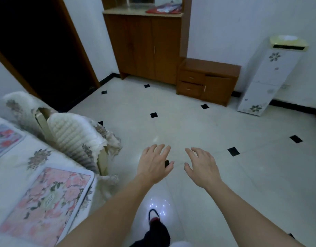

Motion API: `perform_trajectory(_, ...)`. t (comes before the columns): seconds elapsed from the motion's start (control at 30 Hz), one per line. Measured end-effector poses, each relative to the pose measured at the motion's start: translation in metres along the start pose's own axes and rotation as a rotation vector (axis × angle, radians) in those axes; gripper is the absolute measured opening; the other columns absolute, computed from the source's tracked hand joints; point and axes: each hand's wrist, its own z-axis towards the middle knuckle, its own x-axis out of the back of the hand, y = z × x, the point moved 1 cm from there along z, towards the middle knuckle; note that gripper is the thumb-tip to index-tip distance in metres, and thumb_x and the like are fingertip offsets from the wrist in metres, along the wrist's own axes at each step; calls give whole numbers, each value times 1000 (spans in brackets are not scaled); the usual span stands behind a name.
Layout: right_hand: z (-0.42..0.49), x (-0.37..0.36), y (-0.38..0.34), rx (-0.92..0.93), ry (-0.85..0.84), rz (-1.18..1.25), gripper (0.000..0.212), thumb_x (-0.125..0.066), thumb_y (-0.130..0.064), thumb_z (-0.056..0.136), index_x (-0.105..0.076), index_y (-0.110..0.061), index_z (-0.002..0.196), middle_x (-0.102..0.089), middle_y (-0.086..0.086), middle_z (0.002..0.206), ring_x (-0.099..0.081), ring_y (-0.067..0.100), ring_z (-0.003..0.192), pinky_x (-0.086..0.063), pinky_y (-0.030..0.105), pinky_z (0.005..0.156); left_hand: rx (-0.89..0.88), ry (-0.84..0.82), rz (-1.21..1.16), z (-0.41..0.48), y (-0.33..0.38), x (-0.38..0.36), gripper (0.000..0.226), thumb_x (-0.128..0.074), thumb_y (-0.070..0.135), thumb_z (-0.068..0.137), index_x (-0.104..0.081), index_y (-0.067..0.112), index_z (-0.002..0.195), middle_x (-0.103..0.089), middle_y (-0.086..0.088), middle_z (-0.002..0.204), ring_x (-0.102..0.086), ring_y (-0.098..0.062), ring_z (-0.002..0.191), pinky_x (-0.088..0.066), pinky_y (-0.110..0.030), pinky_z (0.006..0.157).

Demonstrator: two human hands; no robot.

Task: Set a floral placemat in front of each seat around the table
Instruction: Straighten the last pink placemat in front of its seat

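Note:
A pink floral placemat (pixel 46 202) lies flat on the table (pixel 19 168) at the lower left, near the table's corner. A second floral placemat (pixel 3 139) lies farther back along the left edge, partly cut off by the frame. My left hand (pixel 154 164) and my right hand (pixel 201 166) are stretched out over the tiled floor, right of the table, palms down with fingers spread and relaxed. Neither hand holds anything or touches the table.
Two chairs with white padded covers (pixel 75 138) stand pushed against the table's far side. A brown cabinet (pixel 146 47) and low drawer unit (pixel 207 81) line the back wall, beside a white floral-printed standing unit (pixel 268 77). A dark doorway (pixel 37 41) opens at the left. My foot (pixel 154 221) shows below.

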Motion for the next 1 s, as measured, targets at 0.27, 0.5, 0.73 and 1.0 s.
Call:
perform_trajectory(0.27,136,-46,-35,156,-58,15,48,-61,-35,83,-59,-17,127,-62,8,123,-56,25,118,-43,46,102,135,-12,14,78,-90,-27,61,-36,59,88,-51,21,134,-60,-3,132,-56,-25,119,-45,-41,97)
perform_trajectory(0.5,296,-82,-86,240,-120,3,50,-56,-37,89,-53,-18,135,-57,7,132,-50,25,125,-35,43,108,237,19,28,180,-214,-35,59,-40,59,86,-52,21,130,-61,-3,129,-57,-26,115,-46,-41,95)
perform_trajectory(0.73,415,-110,-176,385,-103,76,47,-63,-33,83,-60,-15,127,-62,8,122,-57,27,114,-44,46,100,359,7,79,221,-331,-27,62,-35,59,87,-51,19,131,-60,-6,129,-55,-28,115,-45,-43,97)
perform_trajectory(1.0,487,-149,-313,717,-149,142,46,-62,-32,86,-58,-15,128,-62,7,123,-56,26,116,-41,42,101,682,132,153,176,-441,-14,56,-41,55,88,-55,17,126,-62,-6,124,-56,-28,113,-45,-43,93)
